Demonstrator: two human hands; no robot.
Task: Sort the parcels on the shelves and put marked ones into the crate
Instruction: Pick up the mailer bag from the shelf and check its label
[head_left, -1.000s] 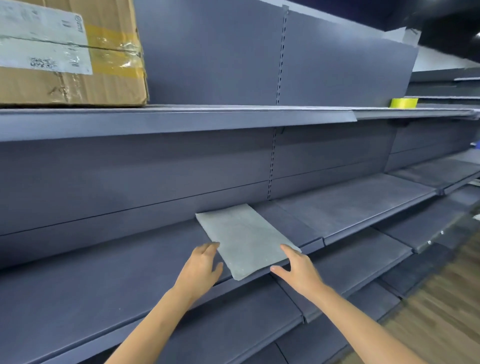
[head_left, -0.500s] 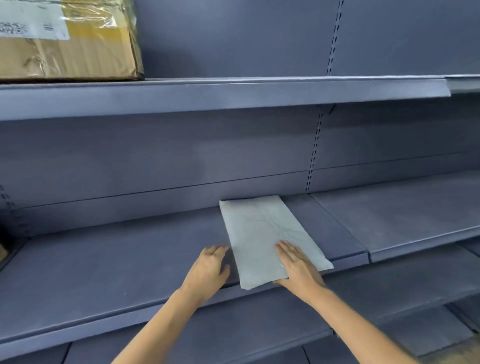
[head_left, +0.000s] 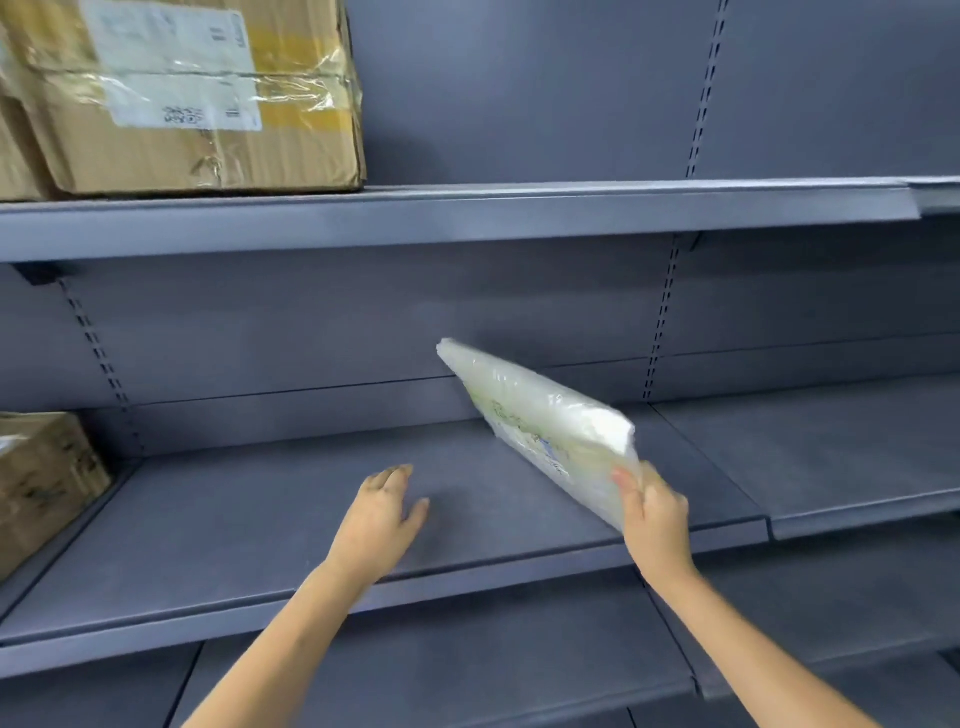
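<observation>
Parcel (head_left: 545, 426): flat, white, plastic-wrapped, blurred print on its underside. It lay flat on the middle shelf (head_left: 260, 519) half a second ago; now tilted on edge above it. Right hand (head_left: 654, 514) pinches its near corner, thumb on the printed face. Left hand (head_left: 379, 514) hovers palm-down over the shelf, fingers relaxed, slightly spread, off the parcel.

The middle shelf (head_left: 260, 525) lies bare across its width, open to a reach from the front. Its left end is blocked by a cardboard box (head_left: 41, 478). Overhead, the upper shelf (head_left: 467, 218) caps the gap; the tilted, blurred plastic-wrapped parcel (head_left: 545, 421) seems lifted clear.
</observation>
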